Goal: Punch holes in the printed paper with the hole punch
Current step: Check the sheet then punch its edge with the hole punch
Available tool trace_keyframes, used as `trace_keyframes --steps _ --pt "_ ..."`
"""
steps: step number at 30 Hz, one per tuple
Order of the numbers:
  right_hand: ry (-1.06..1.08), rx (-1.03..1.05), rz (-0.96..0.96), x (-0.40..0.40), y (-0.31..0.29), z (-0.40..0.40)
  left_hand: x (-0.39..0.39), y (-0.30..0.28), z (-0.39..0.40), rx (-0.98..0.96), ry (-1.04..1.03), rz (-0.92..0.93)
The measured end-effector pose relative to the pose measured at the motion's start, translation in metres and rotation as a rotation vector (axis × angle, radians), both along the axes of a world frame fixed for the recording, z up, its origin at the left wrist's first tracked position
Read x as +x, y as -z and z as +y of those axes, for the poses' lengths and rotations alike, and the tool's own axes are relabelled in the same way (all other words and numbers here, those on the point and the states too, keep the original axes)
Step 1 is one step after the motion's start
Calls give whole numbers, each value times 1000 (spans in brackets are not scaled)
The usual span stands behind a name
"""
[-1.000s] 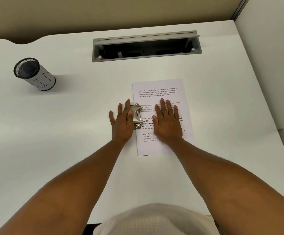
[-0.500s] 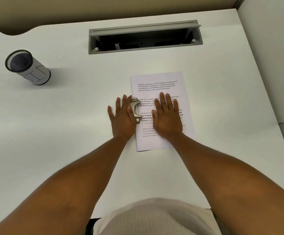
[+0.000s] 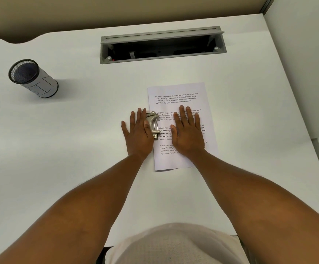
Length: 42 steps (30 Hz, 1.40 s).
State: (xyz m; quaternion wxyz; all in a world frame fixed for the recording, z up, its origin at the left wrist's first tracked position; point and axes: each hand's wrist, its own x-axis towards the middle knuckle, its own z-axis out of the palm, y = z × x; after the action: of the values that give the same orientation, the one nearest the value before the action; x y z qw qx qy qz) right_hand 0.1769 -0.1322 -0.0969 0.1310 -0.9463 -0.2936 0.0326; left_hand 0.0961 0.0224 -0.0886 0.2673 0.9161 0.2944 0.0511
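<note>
A printed paper (image 3: 179,92) with several text blocks lies on the white desk (image 3: 78,149), right of centre. A silver metal hole punch (image 3: 153,125) sits over the sheet's left edge, at about mid-height. My left hand (image 3: 138,133) lies flat on the punch with straight fingers, pressing on it and covering its left part. My right hand (image 3: 188,133) rests flat on the middle of the paper, fingers spread, hiding some of the text.
A black mesh pen cup (image 3: 32,78) wrapped in white paper stands at the far left. An open grey cable tray (image 3: 162,44) is set into the desk's back. A white partition (image 3: 303,63) rises on the right. The desk's front edge is near my body.
Both hands stay flat in the same places on the punch and the paper. Only the view has shifted slightly.
</note>
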Motion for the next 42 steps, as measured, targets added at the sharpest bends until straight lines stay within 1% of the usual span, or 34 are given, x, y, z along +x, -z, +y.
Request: trace_keyframes --steps 12,17,21,24,28,30,38,42 --pt "-5 -38 44 2 -4 -1 1 -7 -6 -79 1 -41" --pt "-8 -52 80 3 -8 -2 1 -8 -5 -83 7 -41" --pt "-18 -29 121 4 -11 -1 1 -8 -4 -121 13 -48" --pt "-13 22 114 4 -17 -3 -1 -12 -2 -178 9 -73" --pt "8 49 103 5 -26 -10 -7 -20 0 -288 -102 -139" --pt "15 44 99 4 -31 -15 -11 -28 1 -300 -167 -162" --pt "23 58 110 -1 -50 -30 -24 -48 -6 -210 -247 -248" --pt "31 51 98 -4 -53 -39 -30 -53 -10 -202 -307 -231"
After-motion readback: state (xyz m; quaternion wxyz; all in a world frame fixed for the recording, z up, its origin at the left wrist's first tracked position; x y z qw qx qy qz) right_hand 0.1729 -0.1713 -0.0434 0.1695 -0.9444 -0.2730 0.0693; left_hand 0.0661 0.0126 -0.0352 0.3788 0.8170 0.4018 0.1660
